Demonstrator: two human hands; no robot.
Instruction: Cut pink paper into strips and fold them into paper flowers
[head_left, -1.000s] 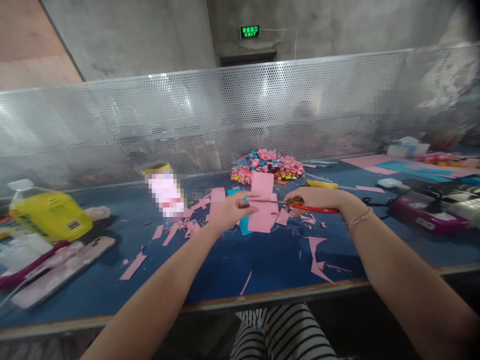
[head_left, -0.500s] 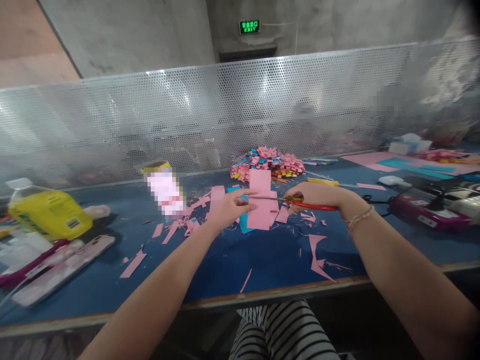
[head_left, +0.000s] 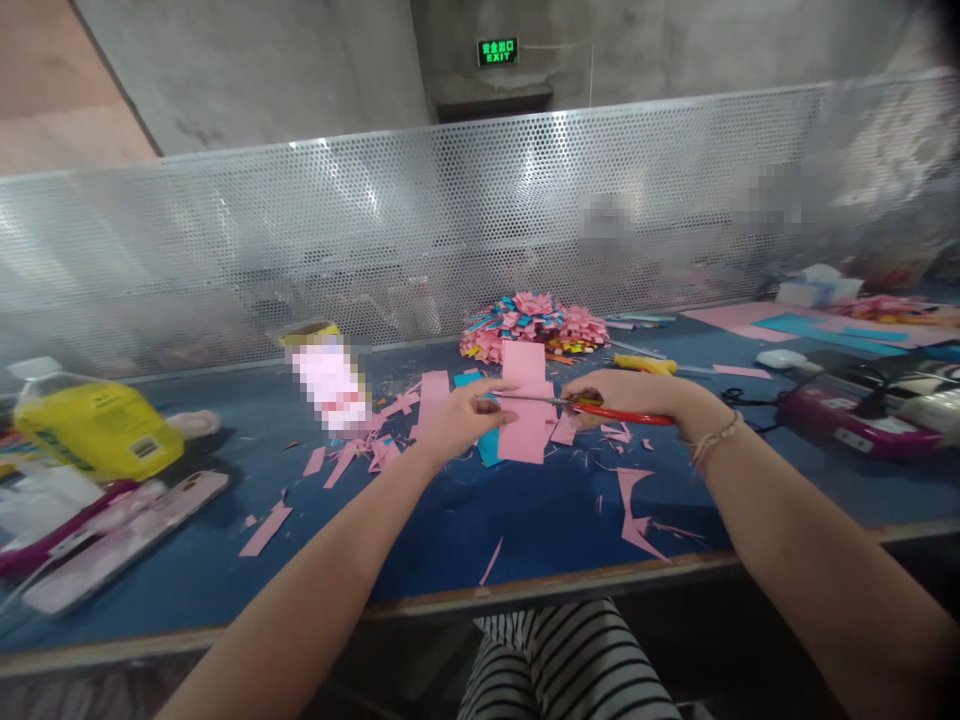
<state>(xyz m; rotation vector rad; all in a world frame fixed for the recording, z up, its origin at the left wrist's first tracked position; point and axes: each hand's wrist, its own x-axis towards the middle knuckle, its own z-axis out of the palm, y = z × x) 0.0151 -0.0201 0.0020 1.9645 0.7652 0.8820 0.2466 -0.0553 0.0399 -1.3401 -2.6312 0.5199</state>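
The left hand (head_left: 474, 412) pinches pink paper (head_left: 523, 440); the right hand (head_left: 626, 391) grips red-handled scissors (head_left: 634, 415) across it, almost unmoved, so cutting seems barely advanced.

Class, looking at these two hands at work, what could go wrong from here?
The scissors in the right hand point toward the left hand, so a slip might nick it. Their blades cross the pink sheet, and blue paper shows partly behind it, so that might get snipped too.
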